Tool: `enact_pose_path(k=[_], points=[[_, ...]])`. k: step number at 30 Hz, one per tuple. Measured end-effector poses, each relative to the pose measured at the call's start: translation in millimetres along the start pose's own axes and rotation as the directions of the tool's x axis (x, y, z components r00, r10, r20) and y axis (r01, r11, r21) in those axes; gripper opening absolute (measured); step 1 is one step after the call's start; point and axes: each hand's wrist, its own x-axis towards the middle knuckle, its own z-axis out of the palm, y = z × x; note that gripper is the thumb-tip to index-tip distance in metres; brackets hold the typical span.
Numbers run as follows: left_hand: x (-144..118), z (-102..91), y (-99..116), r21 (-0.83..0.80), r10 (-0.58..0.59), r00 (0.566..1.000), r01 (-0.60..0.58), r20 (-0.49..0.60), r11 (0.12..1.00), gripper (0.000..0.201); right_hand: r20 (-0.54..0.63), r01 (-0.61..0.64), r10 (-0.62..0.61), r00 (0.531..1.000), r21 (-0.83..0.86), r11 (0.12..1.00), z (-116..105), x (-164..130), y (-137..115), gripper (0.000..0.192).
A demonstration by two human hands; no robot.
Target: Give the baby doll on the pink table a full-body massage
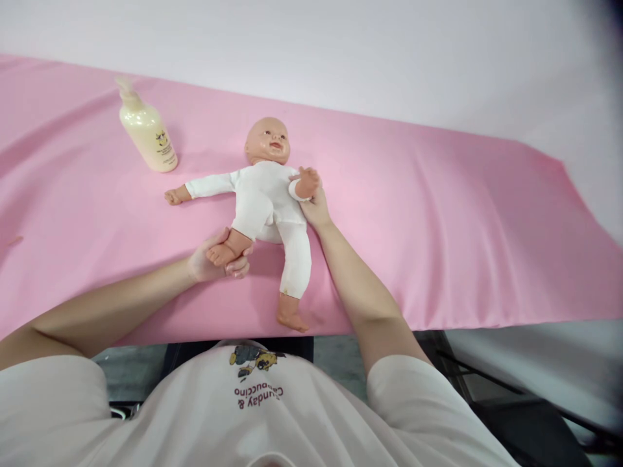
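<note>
Softness is what I'd expect in the trunk of the baby doll [267, 185], which lies on its back on the pink-covered tabletop [438, 227], head toward the far edge and one free foot near the close edge. White fabric wraps its body and limbs, and the creases at the hips suggest a light, stuffed filling that will bend and flop wherever it goes unsupported. Head, hands and feet look moulded, firmer and smooth, so they could slip a little under dry fingers, and the head probably weighs most. From where I stand, the person's left grip [214, 256] is closed round a lower leg, thumb on one side and fingers curled beneath, with the bare foot resting over the palm. The right grip [316, 206] looks clamped on the wrist of the raised arm, though that limb hides most of its fingers. Both are sensible spots for moving a limb gently; for lifting the whole, I'd rather see one palm behind the neck and head and the other under the seat, since hauling on one limb could strain a seam. A pump bottle [150, 136] sits off to the left, well apart from both.
</note>
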Motion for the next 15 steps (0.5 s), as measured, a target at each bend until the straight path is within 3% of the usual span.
enact_pose_path(k=[5,12,15], points=[[1,-0.1,-2,-0.043,0.003,0.999,-0.006,-0.054,0.999,0.063,0.111,0.178,-0.157,0.981,-0.214,0.961,0,0,-1,0.031],[4,-2.7,-1,-0.035,-0.007,0.997,0.004,-0.073,0.999,0.061,0.124,0.166,-0.139,0.983,-0.241,0.956,3,0,-3,0.029],[0,-12.5,-9,0.030,-0.067,0.997,0.065,0.050,0.997,0.062,0.053,0.084,-0.078,0.996,-0.131,0.988,3,1,2,0.036]])
